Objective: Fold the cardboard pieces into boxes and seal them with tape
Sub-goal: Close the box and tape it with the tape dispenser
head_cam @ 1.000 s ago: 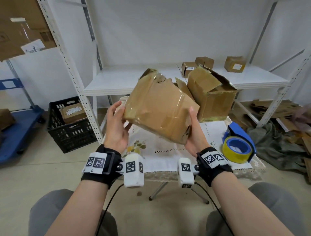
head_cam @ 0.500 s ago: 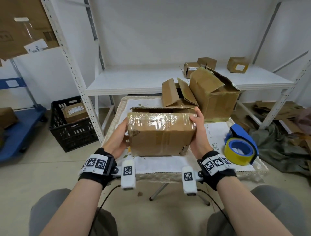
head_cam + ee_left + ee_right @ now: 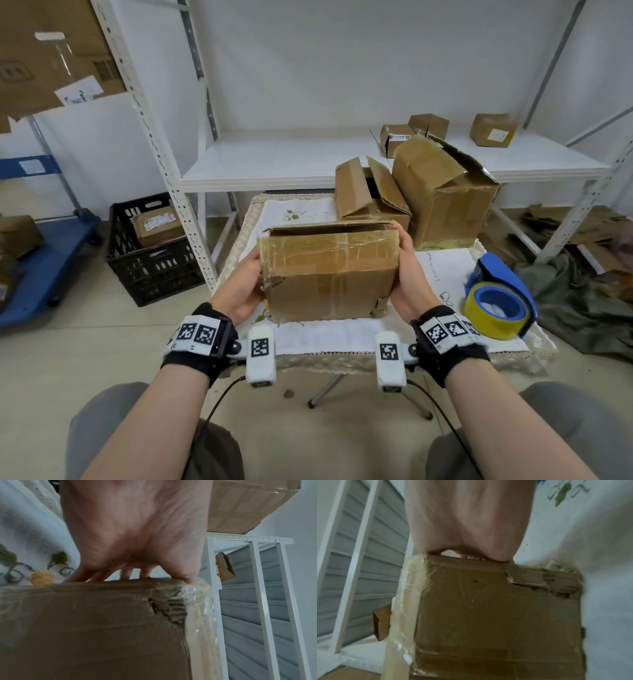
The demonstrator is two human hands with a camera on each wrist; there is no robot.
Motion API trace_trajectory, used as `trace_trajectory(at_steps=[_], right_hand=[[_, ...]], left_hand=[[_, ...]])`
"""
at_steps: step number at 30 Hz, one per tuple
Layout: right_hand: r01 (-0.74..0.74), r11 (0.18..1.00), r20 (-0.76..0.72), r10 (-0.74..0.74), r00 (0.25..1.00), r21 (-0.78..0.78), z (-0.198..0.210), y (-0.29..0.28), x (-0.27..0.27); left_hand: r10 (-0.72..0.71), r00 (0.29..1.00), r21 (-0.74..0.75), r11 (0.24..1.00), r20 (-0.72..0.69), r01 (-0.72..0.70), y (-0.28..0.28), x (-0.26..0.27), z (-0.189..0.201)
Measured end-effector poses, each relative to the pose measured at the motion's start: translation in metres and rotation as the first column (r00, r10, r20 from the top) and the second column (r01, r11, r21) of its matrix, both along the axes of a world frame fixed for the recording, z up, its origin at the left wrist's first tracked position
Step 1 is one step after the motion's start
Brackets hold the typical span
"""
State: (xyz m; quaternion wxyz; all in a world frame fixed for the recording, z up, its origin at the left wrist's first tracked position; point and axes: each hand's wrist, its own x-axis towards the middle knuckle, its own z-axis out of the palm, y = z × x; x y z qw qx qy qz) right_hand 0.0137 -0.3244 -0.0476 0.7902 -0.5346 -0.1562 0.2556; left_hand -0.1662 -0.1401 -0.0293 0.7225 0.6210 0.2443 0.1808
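Note:
A brown cardboard box (image 3: 329, 270) wrapped in clear tape stands on the small cloth-covered table (image 3: 342, 339). My left hand (image 3: 239, 287) grips its left end and my right hand (image 3: 409, 274) grips its right end. A dark gap shows along the box's far top edge. In the left wrist view my left hand (image 3: 133, 527) has its fingers behind the box (image 3: 94, 628) and its thumb at a torn, taped corner. In the right wrist view my right hand (image 3: 467, 517) clasps the box (image 3: 496, 615) at its upper edge.
A blue dispenser with yellow tape (image 3: 496, 301) lies at the table's right. Two open-flapped boxes (image 3: 370, 192) (image 3: 442, 195) stand behind the held one. A white shelf (image 3: 291, 161) carries small boxes (image 3: 493, 130). A black crate (image 3: 150, 253) and a blue cart (image 3: 44, 260) stand at the left.
The box was held tilted in the air a second ago. Both hands have turned it level and lowered it onto the table, keeping their hold on its ends.

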Motion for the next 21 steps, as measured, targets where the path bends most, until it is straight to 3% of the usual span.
trace_trajectory(at_steps=[6, 8, 11, 17, 19, 21], right_hand=[[0.050, 0.999, -0.036, -0.050, 0.998, -0.011, 0.010, -0.003, 0.001], [0.088, 0.996, -0.054, -0.090, 0.994, -0.032, 0.011, -0.004, 0.002], [0.102, 0.992, -0.088, -0.108, 0.990, -0.078, 0.015, -0.003, 0.004], [0.095, 0.994, -0.106, -0.100, 0.989, -0.057, 0.032, 0.002, 0.005], [0.146, 0.989, -0.099, -0.149, 0.984, -0.040, 0.038, 0.003, 0.006], [0.201, 0.980, -0.093, -0.199, 0.976, 0.007, 0.045, 0.003, 0.007]], left_hand=[[-0.005, 0.998, 0.051, 0.999, 0.067, 0.001, 0.008, -0.003, -0.005], [-0.090, 0.992, 0.069, 0.994, 0.094, 0.084, 0.010, -0.008, -0.008], [-0.222, 0.975, 0.254, 0.945, 0.030, 0.207, 0.017, -0.012, -0.009], [-0.253, 0.961, 0.436, 0.856, -0.115, 0.278, 0.027, -0.017, 0.009], [-0.237, 0.966, 0.488, 0.834, -0.106, 0.258, 0.027, -0.017, 0.017], [-0.210, 0.977, 0.464, 0.863, -0.031, 0.200, 0.030, -0.017, 0.026]])
